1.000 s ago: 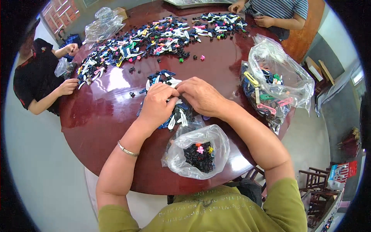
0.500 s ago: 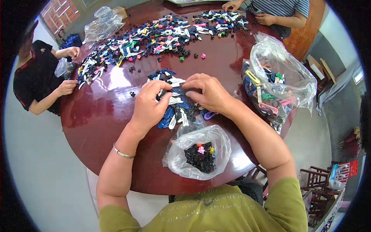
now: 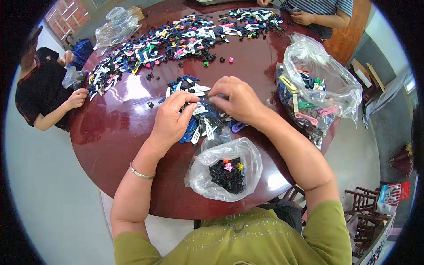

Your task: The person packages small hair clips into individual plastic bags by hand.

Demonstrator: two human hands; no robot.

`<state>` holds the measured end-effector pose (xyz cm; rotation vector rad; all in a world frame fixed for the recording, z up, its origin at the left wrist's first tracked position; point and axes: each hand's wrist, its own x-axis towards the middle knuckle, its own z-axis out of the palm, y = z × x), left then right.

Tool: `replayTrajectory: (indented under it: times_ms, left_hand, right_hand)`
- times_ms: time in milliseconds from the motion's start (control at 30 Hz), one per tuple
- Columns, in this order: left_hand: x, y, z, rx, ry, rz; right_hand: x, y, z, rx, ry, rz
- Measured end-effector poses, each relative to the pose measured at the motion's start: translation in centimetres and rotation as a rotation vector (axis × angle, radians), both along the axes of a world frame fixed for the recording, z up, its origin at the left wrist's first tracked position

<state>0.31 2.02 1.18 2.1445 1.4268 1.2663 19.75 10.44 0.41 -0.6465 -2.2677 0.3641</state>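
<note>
On the dark red table (image 3: 115, 163), a small heap of snap hair clips (image 3: 204, 128), mostly blue, white and black, lies under my hands. My left hand (image 3: 173, 115) is over its left side, thumb and forefinger drawn close together. From the right, my right hand (image 3: 236, 100) reaches over the heap with fingers curled toward the thumb. Whatever either hand pinches is too small or hidden to make out. Nearer me stands an open clear plastic bag (image 3: 199, 176) holding small black claw clips (image 3: 226, 179), with pink, orange and yellow ones on top.
A long pile of mixed hair clips (image 3: 185, 42) spreads across the far side. At right sits a large clear bag (image 3: 309, 57) of colourful clips. One person (image 3: 46, 84) works at the left, another (image 3: 329, 17) at the far right. Stools (image 3: 364, 203) stand lower right.
My left thumb and forefinger have come closer together. My right hand has shifted slightly up and left. The left person's far hand has moved away from the pile.
</note>
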Motion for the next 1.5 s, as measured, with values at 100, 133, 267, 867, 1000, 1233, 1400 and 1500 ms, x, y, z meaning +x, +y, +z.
replayTrajectory:
  times_ms: [100,133,267,867,1000,1233,1400,1500]
  left_hand:
    - [-0.6,0.2,-0.5,0.05,0.055,0.024]
    - [-0.7,0.1,-0.3,0.047,0.089,0.007]
    - [-0.7,0.3,-0.3,0.079,0.096,0.023]
    - [-0.1,-0.2,0.5,0.071,0.095,-0.039]
    - [-0.2,-0.3,0.6,0.054,0.131,-0.048]
    - [-0.3,-0.3,0.5,0.051,0.115,-0.044]
    - [-0.3,-0.5,0.5,0.084,0.106,-0.057]
    - [-0.5,-0.4,0.4,0.08,0.125,-0.062]
  right_hand:
    - [0.7,-0.8,2.1,-0.623,0.183,0.002]
    - [1.1,-1.2,3.1,-0.624,0.175,0.007]
    - [3.3,-3.2,5.8,-1.043,0.367,0.334]
    - [3.9,0.3,1.7,-0.195,-0.245,0.026]
    - [3.7,0.4,1.5,-0.205,-0.223,0.028]
    - [3.7,0.2,2.2,-0.269,-0.141,0.01]
    - [4.6,-2.1,5.7,-0.726,0.003,-0.007]
    - [4.9,-3.8,6.4,-1.034,0.197,0.41]
